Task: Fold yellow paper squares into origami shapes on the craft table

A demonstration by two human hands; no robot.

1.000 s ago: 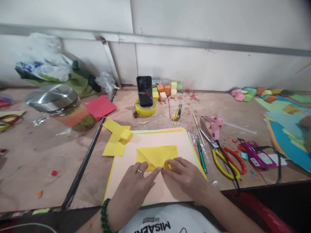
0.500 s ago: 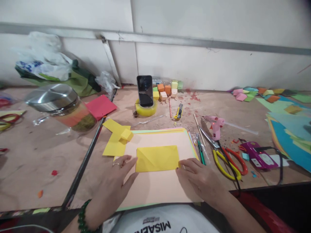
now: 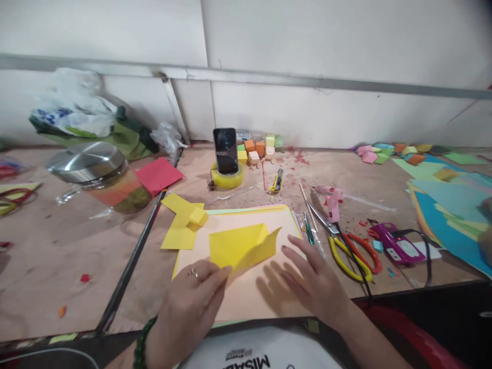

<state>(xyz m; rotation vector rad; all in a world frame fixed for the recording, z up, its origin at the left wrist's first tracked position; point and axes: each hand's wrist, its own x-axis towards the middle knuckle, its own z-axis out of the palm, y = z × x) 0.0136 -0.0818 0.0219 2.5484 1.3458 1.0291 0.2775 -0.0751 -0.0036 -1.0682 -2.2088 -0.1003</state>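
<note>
A creased sheet of yellow paper (image 3: 234,243) stands partly lifted over a stack of pale pink paper (image 3: 246,300), its right corner curling up. My left hand (image 3: 194,302) pinches the near left edge of the yellow paper between thumb and fingers. To the right of the sheet, my right hand (image 3: 313,282) hovers above the stack with fingers spread, touching nothing, and casts a shadow on the pink paper. A small yellow paper cube (image 3: 198,216) rests on yellow paper pieces (image 3: 179,233) at the stack's upper left.
Scissors (image 3: 348,251), a pink glue gun (image 3: 333,202) and a purple power strip (image 3: 397,243) lie on the right. A phone (image 3: 226,151) leans on a tape roll (image 3: 227,178) beside paper cubes (image 3: 259,149). A glass jar (image 3: 115,187) stands left, near red paper (image 3: 159,174).
The yellow paper lay flat between both hands; now its near side is raised and partly unfolded. My left hand has moved right and taken its edge. My right hand has lifted away.
</note>
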